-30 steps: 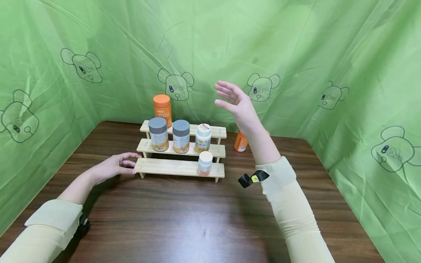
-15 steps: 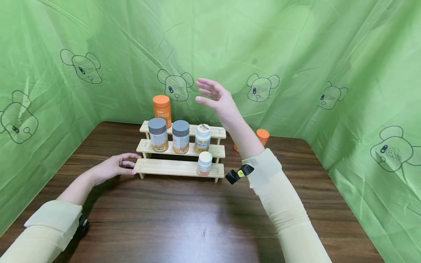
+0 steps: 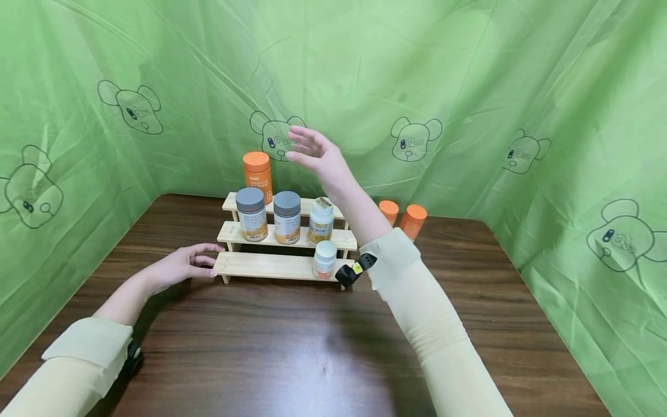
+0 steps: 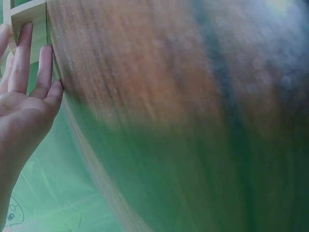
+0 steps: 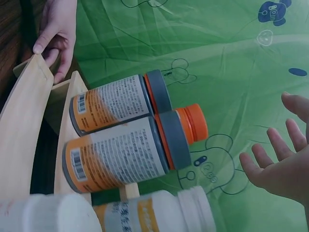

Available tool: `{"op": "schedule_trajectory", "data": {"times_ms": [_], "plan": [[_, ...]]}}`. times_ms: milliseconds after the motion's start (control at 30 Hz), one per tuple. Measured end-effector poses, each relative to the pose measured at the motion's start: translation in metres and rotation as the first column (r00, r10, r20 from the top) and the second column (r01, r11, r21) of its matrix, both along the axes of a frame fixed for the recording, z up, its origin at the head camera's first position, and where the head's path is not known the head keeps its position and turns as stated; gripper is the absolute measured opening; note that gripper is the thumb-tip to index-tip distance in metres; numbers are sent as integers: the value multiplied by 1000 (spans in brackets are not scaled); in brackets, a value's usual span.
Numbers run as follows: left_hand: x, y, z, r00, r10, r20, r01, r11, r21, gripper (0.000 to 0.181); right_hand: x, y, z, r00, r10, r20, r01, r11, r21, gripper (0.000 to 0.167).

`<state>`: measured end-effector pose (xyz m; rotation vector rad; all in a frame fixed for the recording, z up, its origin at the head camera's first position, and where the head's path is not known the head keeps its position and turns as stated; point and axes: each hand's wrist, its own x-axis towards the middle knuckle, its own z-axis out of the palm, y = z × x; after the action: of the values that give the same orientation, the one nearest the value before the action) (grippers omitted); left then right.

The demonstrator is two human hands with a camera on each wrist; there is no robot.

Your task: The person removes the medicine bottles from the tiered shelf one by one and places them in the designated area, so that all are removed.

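A three-tier wooden rack [image 3: 276,264] stands on the table, bearing two grey-capped jars [image 3: 287,217], a white-capped bottle [image 3: 321,221] on the middle tier, a smaller white bottle [image 3: 324,260] on the lowest and an orange bottle [image 3: 257,176] on the top. At the rack's left end, my left hand [image 3: 179,267] holds the lowest tier's corner between thumb and fingers; the right wrist view also shows this hand [image 5: 59,34]. Above the rack's back right, my right hand [image 3: 325,165] hangs in the air, empty, fingers spread and slightly bent, palm facing left.
Two orange-capped bottles [image 3: 414,220] stand on the table right of the rack, partly behind my right forearm. Green cloth [image 3: 469,75] with printed bear heads encloses the back and sides of the dark wood table [image 3: 250,347].
My right hand has moved left, from beyond the rack's right end to above its back part, uncovering the orange-capped bottles. The left hand and the rack have stayed put.
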<state>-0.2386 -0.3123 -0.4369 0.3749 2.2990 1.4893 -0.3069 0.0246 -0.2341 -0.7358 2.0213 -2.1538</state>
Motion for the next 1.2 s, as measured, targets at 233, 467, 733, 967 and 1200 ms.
{"op": "schedule_trajectory", "data": {"times_ms": [233,467,733,967,1200], "plan": [[0,-1,0,1000,-1,-5,1,1000,-6,65,-6,-15,-8,999,-8,34,8,1000,1,53],[-1,-2,-1,1000,1,1,-1,1000,-10,66,-12,-31,-16,999,-23,48,20,998,63,50],[0,-3,1,1000,-10,-3,10,1000,-6,66,-20,-46,-29,998,-18,59,9,989,149,51],[1,-2,5,1000,-2,9,2,1000,-18,69,-31,-54,-35,995,-8,103,-10,985,175,52],[2,-2,5,1000,3,1,-3,1000,-31,69,-39,-58,-36,990,17,138,-48,975,218,52]]}}
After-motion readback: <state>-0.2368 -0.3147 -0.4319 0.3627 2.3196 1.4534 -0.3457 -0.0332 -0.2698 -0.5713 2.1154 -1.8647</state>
